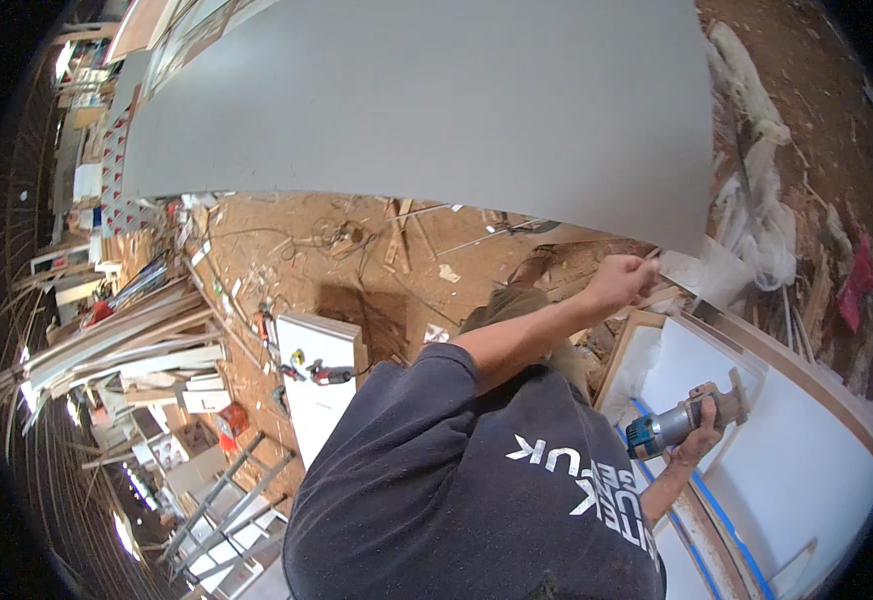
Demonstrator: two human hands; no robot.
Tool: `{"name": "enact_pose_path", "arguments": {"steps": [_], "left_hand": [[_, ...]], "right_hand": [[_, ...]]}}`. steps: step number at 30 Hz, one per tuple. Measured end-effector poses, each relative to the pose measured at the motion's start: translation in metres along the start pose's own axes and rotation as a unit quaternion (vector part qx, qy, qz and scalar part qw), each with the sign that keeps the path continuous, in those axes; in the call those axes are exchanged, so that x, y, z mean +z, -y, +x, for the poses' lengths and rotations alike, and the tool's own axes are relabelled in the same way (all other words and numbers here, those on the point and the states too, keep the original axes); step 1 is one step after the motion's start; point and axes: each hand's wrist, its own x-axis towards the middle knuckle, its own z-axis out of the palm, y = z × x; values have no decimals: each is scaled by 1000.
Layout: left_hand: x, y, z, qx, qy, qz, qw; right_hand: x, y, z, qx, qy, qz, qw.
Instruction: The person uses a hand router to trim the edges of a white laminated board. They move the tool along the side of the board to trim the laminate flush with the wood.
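My right hand [698, 440] is wrapped round the body of a compact trim router [671, 428], silver and teal with a base plate at its far end. It is held up over white boards, and its bit cannot be made out. My left hand [624, 282] has its fingers curled in a pinch just below the near right corner of a large smooth grey panel [436, 110]. Something small may be between the fingertips, but I cannot make it out. Whether these fingers touch the panel's edge is unclear.
White boards with wooden edging [806, 440] lie at the right. On the left, a white-topped stand [316, 400] carries power tools, with stacked timber strips [136, 340] beyond. Cables [331, 235] and offcuts litter the dirt floor. Crumpled clear plastic sheeting [761, 200] lies right of the panel.
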Motion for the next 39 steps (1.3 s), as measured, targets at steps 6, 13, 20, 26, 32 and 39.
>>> {"name": "enact_pose_path", "arguments": {"steps": [6, 13, 20, 26, 32, 39], "left_hand": [[-201, -17, -137, 377, -321, 590, 638], [-390, -56, -174, 128, -350, 735, 567], [-406, -67, -171, 228, -240, 745, 580], [-450, -85, -184, 215, -174, 753, 597], [-505, -121, -160, 287, 11, 803, 522], [-473, -144, -122, 306, 104, 790, 521]], "right_hand": [[30, 4, 0, 5, 45, -15, 999], [114, 24, -30, -37, 20, -18, 999], [191, 22, -82, -57, 6, -34, 998], [253, 37, -117, -95, 5, -17, 995], [271, 35, -130, -98, 27, -55, 993], [268, 19, -128, -116, 32, -52, 991]]}}
